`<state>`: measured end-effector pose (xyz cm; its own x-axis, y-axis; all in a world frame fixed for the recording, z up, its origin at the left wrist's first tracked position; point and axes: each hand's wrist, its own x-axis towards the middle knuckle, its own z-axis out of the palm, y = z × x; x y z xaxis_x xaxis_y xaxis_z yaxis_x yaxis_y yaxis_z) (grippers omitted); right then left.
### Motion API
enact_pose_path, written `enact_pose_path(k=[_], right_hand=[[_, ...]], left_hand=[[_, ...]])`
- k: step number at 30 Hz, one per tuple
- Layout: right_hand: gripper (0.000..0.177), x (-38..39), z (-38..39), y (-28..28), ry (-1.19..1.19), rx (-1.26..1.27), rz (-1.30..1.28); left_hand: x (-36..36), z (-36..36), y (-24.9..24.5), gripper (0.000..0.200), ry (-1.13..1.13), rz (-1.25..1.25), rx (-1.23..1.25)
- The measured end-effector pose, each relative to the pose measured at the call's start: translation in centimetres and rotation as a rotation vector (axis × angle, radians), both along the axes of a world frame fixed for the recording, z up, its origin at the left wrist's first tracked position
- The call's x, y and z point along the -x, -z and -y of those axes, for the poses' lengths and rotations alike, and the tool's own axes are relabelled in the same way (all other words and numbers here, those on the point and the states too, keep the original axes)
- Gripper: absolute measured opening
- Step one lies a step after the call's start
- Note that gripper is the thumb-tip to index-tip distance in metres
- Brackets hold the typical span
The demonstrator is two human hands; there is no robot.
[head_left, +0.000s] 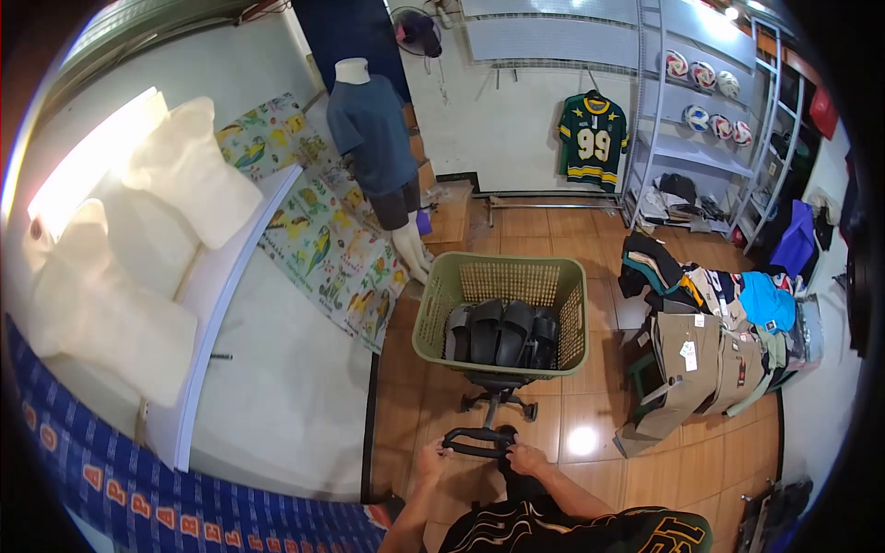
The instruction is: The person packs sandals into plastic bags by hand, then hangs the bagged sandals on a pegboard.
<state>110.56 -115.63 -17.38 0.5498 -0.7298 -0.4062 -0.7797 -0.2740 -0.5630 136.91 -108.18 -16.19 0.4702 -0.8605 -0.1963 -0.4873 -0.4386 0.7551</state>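
Observation:
My left hand (430, 459) has its fingers closed on the left end of a black loop-shaped thing (475, 451), whose exact kind I cannot tell. At its right end my right hand (527, 458) grips it too, thumb and fingers pressed together. The loop is held low in front of my body, with floor showing through its middle. Just beyond it stands an olive-green plastic basket (502, 262) on a black wheeled base (498, 402). Several black slide sandals (513, 334) lie side by side in the basket.
To the right, trousers (687, 355) and other clothes are piled on a stool. A clothed mannequin (378, 138) stands behind the basket at left. White torso forms (189, 170) sit on a ledge (235, 267). Shelves (696, 152) with balls stand at the back right.

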Motion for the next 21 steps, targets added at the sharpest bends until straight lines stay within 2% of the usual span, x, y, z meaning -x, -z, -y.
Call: enact_pose_path(k=[5,9,10,12,14,18,21], right_hand=[[0.038,-1.7,8.1,0.5,0.098,-0.003,0.012],[0.037,-2.6,14.9,0.1,0.026,-0.043,-0.076],[0.038,-3.0,16.5,0.1,-0.012,-0.036,-0.093],[0.038,-4.0,19.0,0.6,0.047,-0.033,-0.044],[0.037,-4.6,21.4,1.6,0.041,0.046,-0.027],[0.036,-5.7,25.9,0.9,0.130,0.010,0.006],[0.035,-6.7,29.2,1.9,0.291,0.057,0.041]], left_hand=[[-0.8,8.4,-1.6,0.045,0.040,0.039,-0.042],[-0.9,15.0,-4.0,0.044,0.085,0.059,-0.077],[-1.5,16.7,-2.9,0.044,0.104,0.056,-0.075],[-2.8,20.0,-0.9,0.053,0.145,0.159,-0.126],[-2.4,23.1,-2.1,0.059,0.150,0.159,-0.163],[-1.4,28.8,-5.7,0.076,0.157,0.195,-0.292],[-3.4,33.1,-2.0,0.077,0.185,0.195,-0.227]])
